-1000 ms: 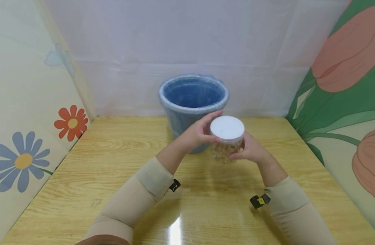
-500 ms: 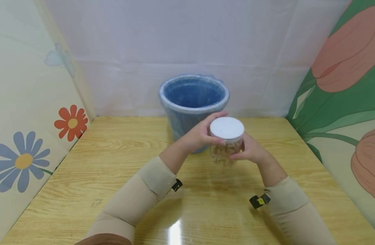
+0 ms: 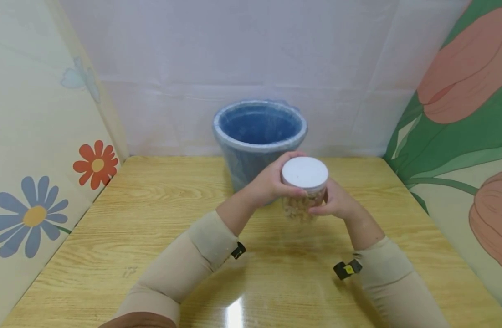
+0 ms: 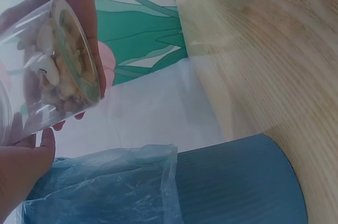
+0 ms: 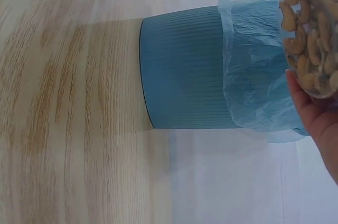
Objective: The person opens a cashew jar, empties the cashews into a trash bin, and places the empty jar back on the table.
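Observation:
A clear jar [image 3: 296,209] with a white lid [image 3: 305,172] is held above the table, in front of the bin. Pale curved nuts that look like cashews [image 5: 311,34] fill part of it. With thumb and fingers spread around the lid's edge, my left hand [image 3: 267,184] grips the top. My right hand [image 3: 337,200] holds the jar's body from the right; in the left wrist view its fingers wrap behind and under the jar. Part of each hand is hidden behind the jar in the head view.
Just behind the hands stands a blue ribbed bin [image 3: 243,164] lined with a thin blue bag [image 5: 251,71]. The wood-grain table [image 3: 152,200] ends at a white cloth backdrop [image 3: 173,109], with flower-printed panels on both sides.
My left hand has turned slightly around the lid, its thumb shifting to the right along the front edge. The jar has dipped a little; my right hand stays nearly still.

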The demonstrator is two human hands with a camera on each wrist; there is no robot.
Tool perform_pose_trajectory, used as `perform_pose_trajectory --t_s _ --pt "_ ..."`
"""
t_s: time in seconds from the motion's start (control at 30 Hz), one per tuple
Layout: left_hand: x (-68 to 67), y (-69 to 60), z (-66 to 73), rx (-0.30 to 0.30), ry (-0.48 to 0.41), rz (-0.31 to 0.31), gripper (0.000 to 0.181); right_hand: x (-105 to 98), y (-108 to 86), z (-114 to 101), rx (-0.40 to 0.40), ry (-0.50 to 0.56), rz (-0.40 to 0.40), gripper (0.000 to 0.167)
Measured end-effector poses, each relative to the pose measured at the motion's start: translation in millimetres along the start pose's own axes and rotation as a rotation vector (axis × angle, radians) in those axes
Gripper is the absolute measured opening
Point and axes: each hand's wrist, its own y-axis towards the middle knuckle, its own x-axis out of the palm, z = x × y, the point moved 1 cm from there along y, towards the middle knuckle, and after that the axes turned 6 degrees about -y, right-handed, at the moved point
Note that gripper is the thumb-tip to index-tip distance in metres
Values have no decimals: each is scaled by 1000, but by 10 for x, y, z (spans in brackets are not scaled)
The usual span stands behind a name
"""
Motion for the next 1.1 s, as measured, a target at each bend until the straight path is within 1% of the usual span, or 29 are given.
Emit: perform_pose_trajectory --t_s 0.17,0.23,0.4,0.47,0.6,0.73,0.83,0.97,1.1 --pt "16 9 -19 4 7 9 80 -18 -6 15 -4 -28 10 85" --pt "28 11 -26 1 8 21 79 -27 -12 23 7 -40 16 85" --pt "62 14 -23 -31 15 56 80 -45 -29 44 19 -55 25 83" --pt "70 18 -20 -42 29 68 81 -48 -30 47 9 -61 28 82" --pt "88 26 -12 -49 55 106 82 -48 -23 43 6 -70 43 81" --pt "115 35 -18 -60 65 154 85 -53 -23 44 24 -115 81 80" --pt "133 37 -24 -78 67 178 87 -58 -28 48 39 -144 98 81" --pt "137 35 -18 -87 69 172 87 -60 -30 50 46 -142 91 83" --pt "108 39 -14 -59 66 114 88 -70 -45 33 67 -143 97 84"
